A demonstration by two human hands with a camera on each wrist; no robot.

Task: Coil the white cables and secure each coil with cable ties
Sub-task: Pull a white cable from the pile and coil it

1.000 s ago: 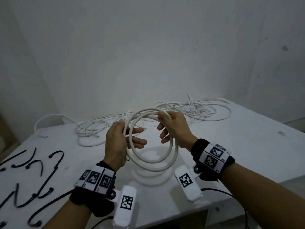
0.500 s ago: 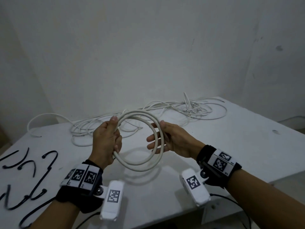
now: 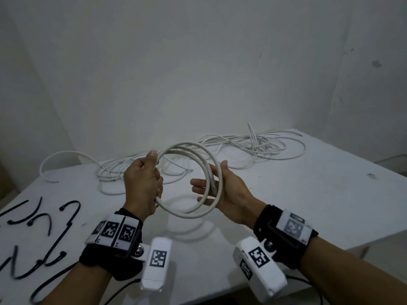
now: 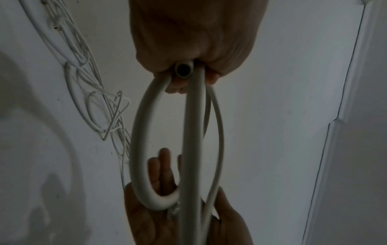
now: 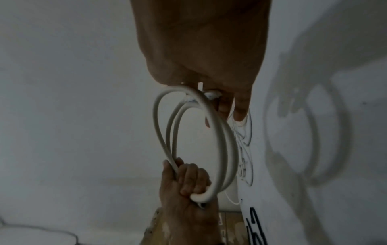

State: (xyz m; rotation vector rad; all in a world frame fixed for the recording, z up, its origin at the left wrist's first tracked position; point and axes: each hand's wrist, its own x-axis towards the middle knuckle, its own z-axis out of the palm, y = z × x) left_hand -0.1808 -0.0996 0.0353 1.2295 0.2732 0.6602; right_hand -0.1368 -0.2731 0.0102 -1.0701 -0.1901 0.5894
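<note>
A thick white cable coil (image 3: 187, 214) of a few loops hangs in the air between both hands, above the white table (image 3: 286, 205). My left hand (image 3: 143, 188) grips the coil's left side in a fist. In the left wrist view one cut end (image 4: 183, 68) of the coil (image 4: 138, 132) pokes out of that fist. My right hand (image 3: 220, 192) supports the coil's right side with fingers straight and thumb up behind the loops. The right wrist view shows the coil (image 5: 220, 149) edge-on, with the left hand (image 5: 188, 190) wrapped round its far side.
Loose white cables (image 3: 253, 146) lie tangled along the table's back edge, and more of them (image 3: 123, 170) lie behind my left hand. Several black cable ties (image 3: 44, 227) lie scattered at the table's left front. A wall stands close behind the table.
My right hand has left the coil's top, slid to its right side and opened its fingers. My left hand's fingers have curled tight round the left side.
</note>
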